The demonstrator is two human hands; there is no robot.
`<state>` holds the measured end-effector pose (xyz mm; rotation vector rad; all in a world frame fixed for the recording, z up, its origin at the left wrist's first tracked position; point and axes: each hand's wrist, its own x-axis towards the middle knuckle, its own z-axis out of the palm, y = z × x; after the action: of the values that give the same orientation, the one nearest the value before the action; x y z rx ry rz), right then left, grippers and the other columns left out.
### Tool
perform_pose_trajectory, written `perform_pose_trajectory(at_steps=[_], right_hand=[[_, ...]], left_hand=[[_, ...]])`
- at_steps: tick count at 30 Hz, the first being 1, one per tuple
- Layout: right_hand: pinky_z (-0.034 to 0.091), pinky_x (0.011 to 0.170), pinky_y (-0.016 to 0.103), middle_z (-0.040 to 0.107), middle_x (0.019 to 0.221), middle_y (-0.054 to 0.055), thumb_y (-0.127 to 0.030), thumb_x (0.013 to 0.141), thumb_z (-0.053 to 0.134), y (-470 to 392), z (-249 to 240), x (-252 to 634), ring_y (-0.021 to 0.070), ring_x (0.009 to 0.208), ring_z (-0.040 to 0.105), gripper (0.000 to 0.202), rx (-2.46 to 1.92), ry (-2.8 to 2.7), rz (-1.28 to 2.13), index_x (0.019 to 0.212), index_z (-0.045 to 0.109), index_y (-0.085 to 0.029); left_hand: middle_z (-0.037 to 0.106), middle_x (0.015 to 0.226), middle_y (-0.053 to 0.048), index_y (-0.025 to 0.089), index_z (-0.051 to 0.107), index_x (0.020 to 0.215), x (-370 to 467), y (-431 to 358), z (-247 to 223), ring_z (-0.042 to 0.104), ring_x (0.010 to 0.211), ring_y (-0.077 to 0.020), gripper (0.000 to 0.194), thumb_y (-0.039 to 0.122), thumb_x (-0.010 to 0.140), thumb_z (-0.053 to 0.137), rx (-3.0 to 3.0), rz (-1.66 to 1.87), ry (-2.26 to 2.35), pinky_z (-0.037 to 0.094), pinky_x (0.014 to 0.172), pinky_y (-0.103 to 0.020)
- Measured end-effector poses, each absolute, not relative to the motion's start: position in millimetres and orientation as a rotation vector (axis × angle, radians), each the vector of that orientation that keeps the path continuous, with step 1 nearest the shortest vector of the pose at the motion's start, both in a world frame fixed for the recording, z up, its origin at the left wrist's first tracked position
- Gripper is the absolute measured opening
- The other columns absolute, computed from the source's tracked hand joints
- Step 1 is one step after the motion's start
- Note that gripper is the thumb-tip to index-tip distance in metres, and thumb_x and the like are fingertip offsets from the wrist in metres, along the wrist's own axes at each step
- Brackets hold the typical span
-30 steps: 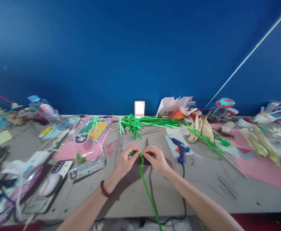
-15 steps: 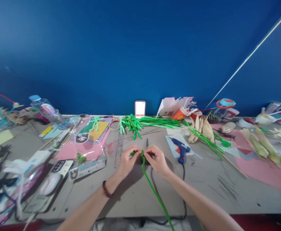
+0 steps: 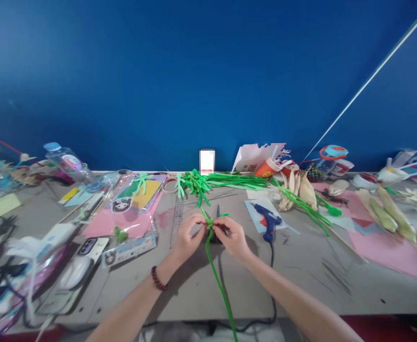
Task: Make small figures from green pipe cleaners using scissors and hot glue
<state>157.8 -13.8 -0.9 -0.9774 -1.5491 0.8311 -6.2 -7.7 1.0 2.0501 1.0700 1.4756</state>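
Blue wall — grey tabletop below

Bottom edge crops the green stem.

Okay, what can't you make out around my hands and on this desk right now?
- Head view: how the green stem is twisted at the fingertips; left hand and right hand partly cover it.
- Head view: the stem's lower end; cut off by the bottom edge.
- Head view: content of the white screen; pixelated.
- Head view: small print on the bottle; blurred.
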Motion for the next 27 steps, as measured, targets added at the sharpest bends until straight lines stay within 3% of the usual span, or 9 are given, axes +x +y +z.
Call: perform_pose_trajectory(at_steps=[4, 12, 27], right_hand=[[0.051, 0.063, 0.026, 0.068, 0.080, 0.006, -0.026, 0.081, 0.057, -14.1, -2.7, 158.0, 0.0155, 0.069, 0.062, 0.012, -0.991, -1.531, 0.855, 0.082, 0.067, -0.018], [0.052, 0.064, 0.027, 0.067, 0.082, 0.006, -0.028, 0.082, 0.057, -11.7, -3.7, 159.6, 0.0158, 0.070, 0.063, 0.019, -0.999, -1.455, 0.884, 0.097, 0.065, -0.018], [0.049, 0.064, 0.028, 0.062, 0.087, 0.007, -0.023, 0.087, 0.050, -13.2, 5.2, 162.6, 0.0174, 0.079, 0.058, 0.013, -0.926, -1.688, 0.643, 0.085, 0.063, -0.021]], left_hand=[[0.062, 0.094, -0.009, 0.018, 0.056, 0.092, -6.3, -9.7, -0.3, 0.059, 0.091, -0.0184, 0.011, 0.015, 0.083, 0.052, 2.106, 1.423, 1.028, 0.048, 0.082, -0.033], [0.061, 0.091, -0.007, 0.018, 0.058, 0.087, -7.0, -8.2, -0.6, 0.058, 0.089, -0.0174, 0.007, 0.018, 0.086, 0.050, 2.068, 1.385, 1.082, 0.046, 0.082, -0.031], [0.064, 0.088, -0.007, 0.019, 0.060, 0.091, -6.7, -14.2, 3.9, 0.061, 0.084, -0.0167, 0.011, 0.014, 0.084, 0.052, 2.236, 1.470, 1.038, 0.049, 0.077, -0.031]])
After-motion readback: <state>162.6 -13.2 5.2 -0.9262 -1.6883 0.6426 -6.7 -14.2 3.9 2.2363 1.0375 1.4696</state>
